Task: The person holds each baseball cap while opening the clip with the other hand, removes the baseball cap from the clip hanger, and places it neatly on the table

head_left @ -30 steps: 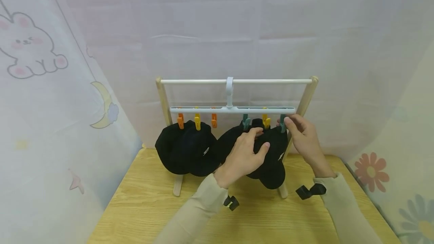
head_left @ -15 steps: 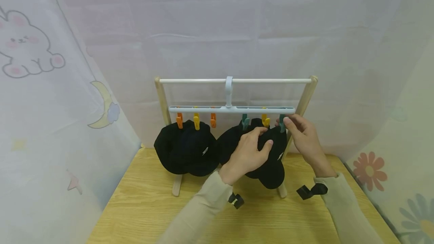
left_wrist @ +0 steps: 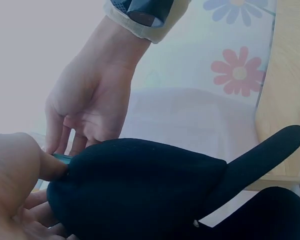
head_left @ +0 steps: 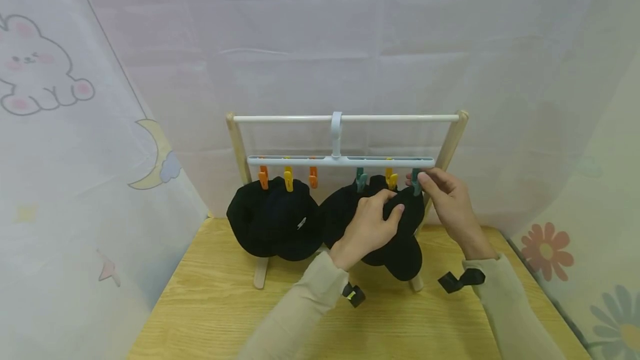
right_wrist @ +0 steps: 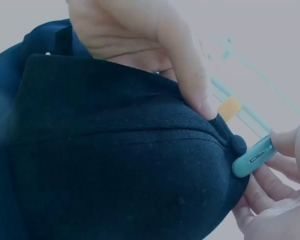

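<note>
My left hand (head_left: pixel 367 226) pinches the top edge of a black baseball cap (head_left: pixel 404 260), its thumb on the front and its fingers behind, as the left wrist view shows. At the right end of the hanger (head_left: pixel 300 162), my right hand (head_left: pixel 452 207) holds a green clothespin (head_left: pixel 416 183) between thumb and fingers. In the right wrist view that clothespin (right_wrist: pixel 252 157) overlaps the cap's crown beside the small button on top. Another black cap (head_left: pixel 337 213) hangs just left of it, partly behind my left hand.
A further black cap (head_left: pixel 270 221) hangs at the left from an orange clothespin (head_left: pixel 263 178) and a yellow clothespin (head_left: pixel 288 179). An orange clothespin (head_left: pixel 313 178) carries nothing. The hanger hooks over the white rod (head_left: pixel 400 119) of a wooden stand on a wooden table (head_left: pixel 200 293).
My left hand has shifted slightly right along the cap, and its thumb and fingers now lie on the cap's edge. The right hand stays at the green clothespin.
</note>
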The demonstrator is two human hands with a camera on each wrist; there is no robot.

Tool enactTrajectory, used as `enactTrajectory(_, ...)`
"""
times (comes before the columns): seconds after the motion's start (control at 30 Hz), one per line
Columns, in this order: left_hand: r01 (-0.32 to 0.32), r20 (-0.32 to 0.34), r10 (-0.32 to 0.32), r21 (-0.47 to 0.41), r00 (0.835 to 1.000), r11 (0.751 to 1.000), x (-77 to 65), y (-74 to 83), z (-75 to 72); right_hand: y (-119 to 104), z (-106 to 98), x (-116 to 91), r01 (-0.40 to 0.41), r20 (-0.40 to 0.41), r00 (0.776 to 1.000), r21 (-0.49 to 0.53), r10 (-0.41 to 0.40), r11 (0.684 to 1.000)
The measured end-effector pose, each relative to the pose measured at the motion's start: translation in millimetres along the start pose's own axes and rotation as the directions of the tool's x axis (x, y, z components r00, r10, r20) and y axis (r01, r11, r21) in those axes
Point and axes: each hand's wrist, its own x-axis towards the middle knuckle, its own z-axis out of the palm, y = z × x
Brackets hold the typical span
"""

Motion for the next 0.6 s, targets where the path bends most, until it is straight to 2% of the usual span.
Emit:
enactTrajectory(0.2,-0.002,-0.012,0.002,-0.005,1.0,1.0,0.0,-0.5,4.7,0.9,-1.4,-0.6,-0.033,-0.022,0.999,0.043,0.034,0.999)
enactTrajectory(0.47,0.02,-0.013,-0.02,-0.017,1.0,1.0,0.1,-1.6,7.7,1.1,-2.6,0.9,-0.081,-0.04,0.996,-0.003,0.081,0.997)
enactTrajectory(0.6,0.021,-0.011,-0.021,-0.024,1.0,0.999,0.2,-0.9,7.6,1.7,-2.9,2.5,-0.089,-0.036,0.995,0.03,0.09,0.996)
